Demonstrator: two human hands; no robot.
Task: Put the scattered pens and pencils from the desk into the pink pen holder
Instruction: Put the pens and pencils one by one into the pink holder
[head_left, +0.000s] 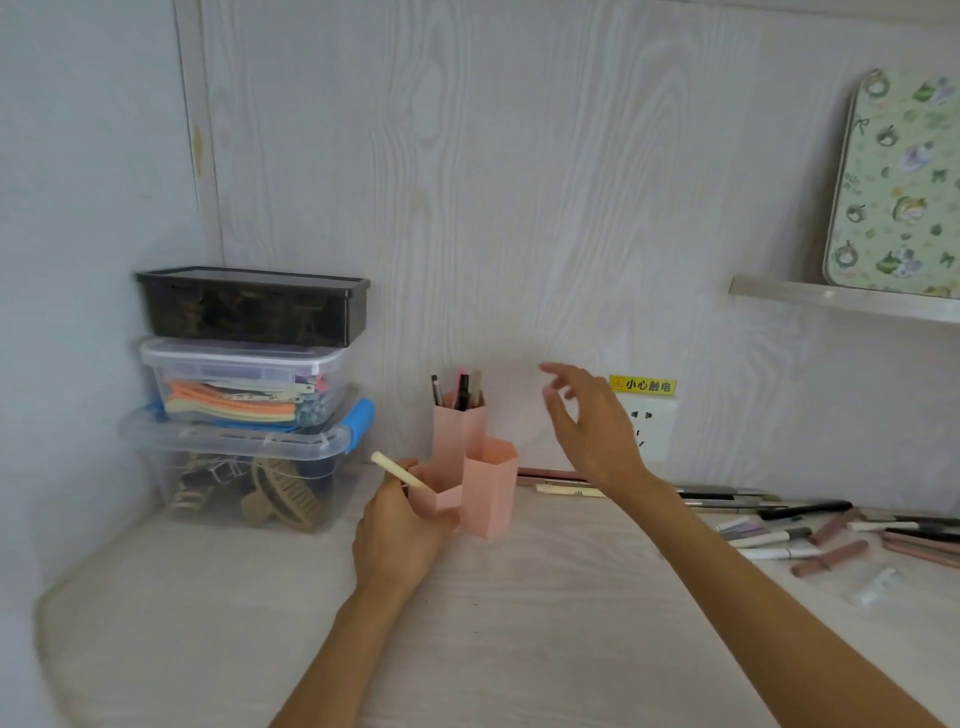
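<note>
At the far left, against the wall, three lidded plastic boxes (249, 395) stand stacked: a dark smoky one on top, a clear one with orange and yellow strips in the middle, and a clear one with blue latches at the bottom holding hair claws.

Just right of them, your left hand (400, 525) wraps around the lowest compartment of the pink pen holder (488, 493), gripping its wall. A cream pen (397, 470) slants up and left out of that low compartment, just above your fingers. The holder stands on the desk (208, 623) near the wall, with three hexagonal tubes of different heights; the tallest rear tube already holds several dark and pink pens (460, 389).

Your right hand (592, 421) hovers in the air to the right of the tall tube, fingers spread and loosely bent, holding nothing.

Behind that hand, a yellow sticker (642, 385) reads "小心触电", fixed above a white wall socket (652, 431).

Further right, scattered pens and pencils (810, 525) lie on the desk: cream, black, grey and dusty-pink ones, some overlapping.

At upper right, a floral green board (898, 192) leans on a shelf (831, 299).
</note>
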